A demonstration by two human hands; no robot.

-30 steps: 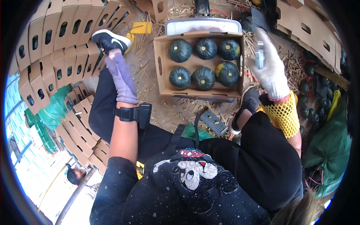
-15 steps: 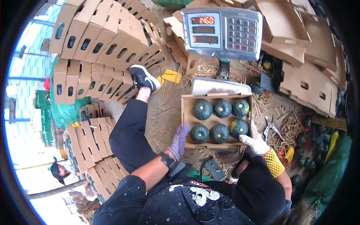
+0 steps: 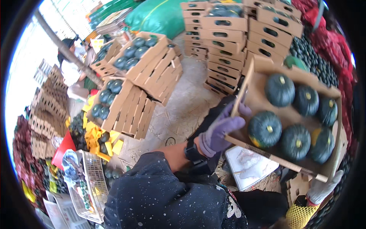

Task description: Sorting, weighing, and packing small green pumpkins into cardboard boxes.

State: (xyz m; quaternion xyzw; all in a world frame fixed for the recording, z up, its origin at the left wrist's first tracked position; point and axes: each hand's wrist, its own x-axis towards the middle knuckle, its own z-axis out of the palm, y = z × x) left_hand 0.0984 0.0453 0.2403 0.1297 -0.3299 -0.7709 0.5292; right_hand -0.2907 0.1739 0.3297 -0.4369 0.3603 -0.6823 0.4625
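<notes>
My left hand (image 3: 225, 129), in a purple glove, grips the left end of an open cardboard box (image 3: 256, 100), thumb over the rim. Several round dark green pumpkins (image 3: 280, 90) lie in it in two rows; two in the near row have yellow-orange patches. My right hand (image 3: 324, 187), in a white glove with yellow netting at the wrist, is at the box's near right corner, its fingers against the outside. The box is tilted and held up off the scale's white platform (image 3: 249, 168), which shows below it.
Stacked cardboard boxes (image 3: 225, 49) stand ahead, and more stacks (image 3: 133, 103) with pumpkins lie to the left. A white plastic basket (image 3: 89, 187) is at the lower left. Past it, a person (image 3: 74, 72) sits near a slanted pole. A green sack (image 3: 156, 19) lies at the back.
The box of pumpkins has been lifted off the scale between both hands. My view has swung left, toward the stacks; the scale's display is out of view.
</notes>
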